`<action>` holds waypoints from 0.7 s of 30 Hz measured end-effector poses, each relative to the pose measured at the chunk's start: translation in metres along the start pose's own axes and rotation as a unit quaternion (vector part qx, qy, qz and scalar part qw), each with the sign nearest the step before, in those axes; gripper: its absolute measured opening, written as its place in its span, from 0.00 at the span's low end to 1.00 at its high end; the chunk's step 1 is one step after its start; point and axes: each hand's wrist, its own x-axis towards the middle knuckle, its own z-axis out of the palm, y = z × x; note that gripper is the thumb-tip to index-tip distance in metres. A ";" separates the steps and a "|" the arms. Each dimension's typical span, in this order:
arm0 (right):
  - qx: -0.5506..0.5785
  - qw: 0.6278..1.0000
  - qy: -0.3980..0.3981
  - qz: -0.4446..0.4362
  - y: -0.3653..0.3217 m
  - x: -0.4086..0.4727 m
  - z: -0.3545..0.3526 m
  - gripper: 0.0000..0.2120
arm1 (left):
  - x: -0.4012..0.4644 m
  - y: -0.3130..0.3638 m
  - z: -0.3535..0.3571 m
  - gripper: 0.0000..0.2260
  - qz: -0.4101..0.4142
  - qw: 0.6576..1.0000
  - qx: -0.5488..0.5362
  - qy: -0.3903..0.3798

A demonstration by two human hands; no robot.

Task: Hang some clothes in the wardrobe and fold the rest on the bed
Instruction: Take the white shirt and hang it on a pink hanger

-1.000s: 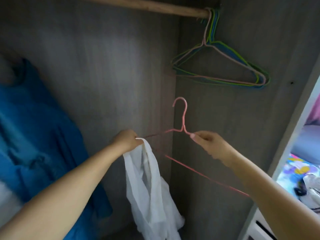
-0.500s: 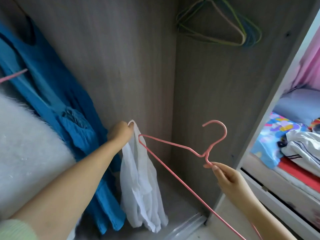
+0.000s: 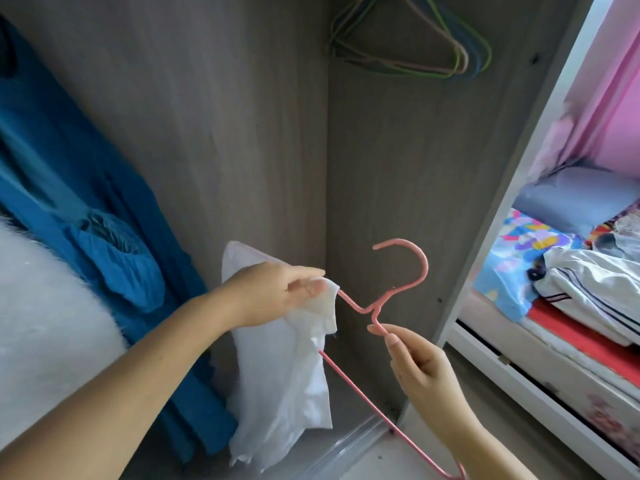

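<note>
Inside the wardrobe, the left hand pinched a corner of the white garment against one arm of the pink hanger; the right hand gripped the hanger just below its hook, fingers curled round the wire; the garment hung loose beneath, not yet spread over both shoulders. A blue garment and something white and fluffy hung at the left (apparently hung up already); spare hangers waited above. On the bed a heap of clothes lay unfolded; so, by my judgement, most of the task remained.
</note>
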 end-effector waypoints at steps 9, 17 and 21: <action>0.264 0.919 -0.234 0.175 -0.013 0.015 -0.016 0.19 | 0.009 0.028 -0.038 0.11 0.106 0.993 -0.039 -0.035; -0.121 0.961 -0.248 -0.004 -0.016 0.032 0.024 0.13 | 0.001 0.067 -0.042 0.05 0.192 0.971 -0.133 -0.057; -0.211 0.961 -0.174 -0.036 0.006 0.046 0.026 0.17 | 0.001 0.070 -0.044 0.05 0.175 0.968 -0.178 -0.027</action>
